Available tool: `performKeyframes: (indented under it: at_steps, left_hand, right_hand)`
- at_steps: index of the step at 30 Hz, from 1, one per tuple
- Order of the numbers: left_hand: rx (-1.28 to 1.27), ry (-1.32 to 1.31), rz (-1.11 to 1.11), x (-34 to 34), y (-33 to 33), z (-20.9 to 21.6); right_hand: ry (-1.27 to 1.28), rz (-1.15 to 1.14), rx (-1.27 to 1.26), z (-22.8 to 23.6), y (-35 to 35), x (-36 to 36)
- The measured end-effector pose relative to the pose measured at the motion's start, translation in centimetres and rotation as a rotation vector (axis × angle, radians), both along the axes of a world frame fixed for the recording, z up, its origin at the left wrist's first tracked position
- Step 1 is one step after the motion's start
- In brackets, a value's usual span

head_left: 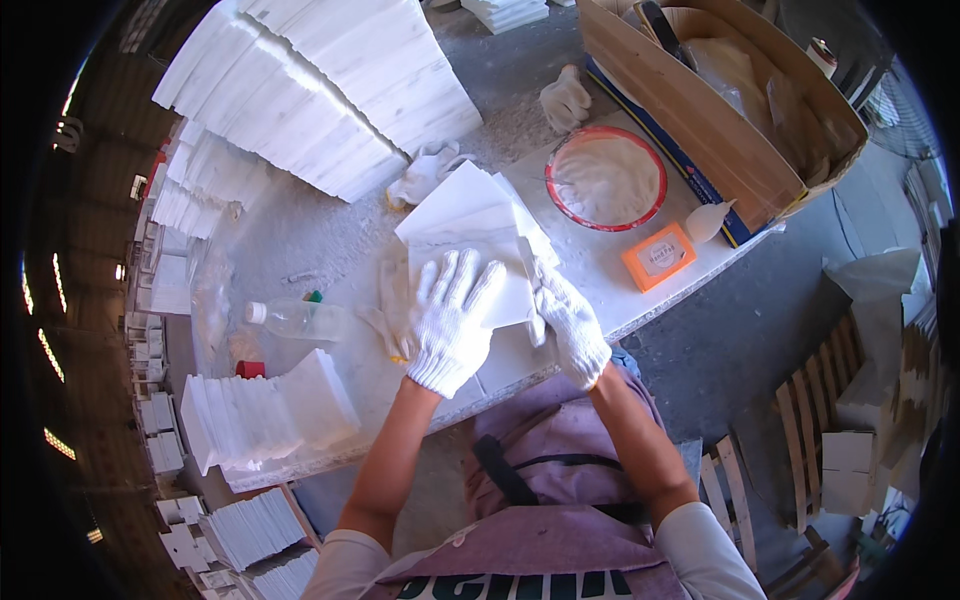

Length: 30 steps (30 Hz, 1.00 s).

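Both my hands wear white knitted gloves. My left hand (452,315) lies with fingers stretched out flat on a white square tile (462,215) with faint grey veining. At the tile's right edge my right hand (572,328) is closed, gripping the side of what looks like a small stack of tiles; its fingertips are partly hidden. More tile corners stick out at slightly different angles beneath the top one. A crumpled white glove (428,178) lies at the far side of the tiles, and another loose glove (390,295) is partly covered by my left hand.
A red-rimmed bowl (549,185) of white powder or paste, an orange box (658,257) and a glove (566,100) are on the right. A cardboard box (700,120) stands beyond. Leftward are a plastic bottle (305,320), a tile row (270,405) and tall tile stacks (290,110).
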<state>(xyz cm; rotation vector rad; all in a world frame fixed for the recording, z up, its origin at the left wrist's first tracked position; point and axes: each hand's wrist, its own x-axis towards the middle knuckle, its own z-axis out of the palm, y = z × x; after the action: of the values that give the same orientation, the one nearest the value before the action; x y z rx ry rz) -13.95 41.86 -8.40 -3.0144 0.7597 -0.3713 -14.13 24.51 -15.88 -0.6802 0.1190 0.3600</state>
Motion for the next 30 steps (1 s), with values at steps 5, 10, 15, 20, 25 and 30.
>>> performKeyframes:
  at_steps: [5,10,15,20,25,30]
  left_hand:
    - [-0.004,0.042,-0.005,0.3,-0.2,0.7]
    - [-0.010,0.054,0.019,0.5,-0.7,1.2]
    - [-0.027,0.077,0.017,0.4,-0.4,1.2]
    - [-0.044,0.065,0.039,0.4,-0.8,1.2]
    - [-0.035,0.069,0.031,0.6,-0.5,1.2]
    - [-0.017,0.066,0.045,0.6,-0.3,0.5]
  right_hand:
    - [0.036,-0.004,0.055,0.1,-0.1,0.1]
    - [0.040,-0.057,0.002,0.2,0.4,1.4]
    - [0.135,-0.012,-0.031,1.4,0.2,-1.1]
    - [-0.069,-0.053,-0.063,0.4,0.1,0.9]
    - [0.086,-0.095,-0.059,1.3,0.9,1.5]
    - [0.120,-0.030,0.036,2.2,0.0,-1.1]
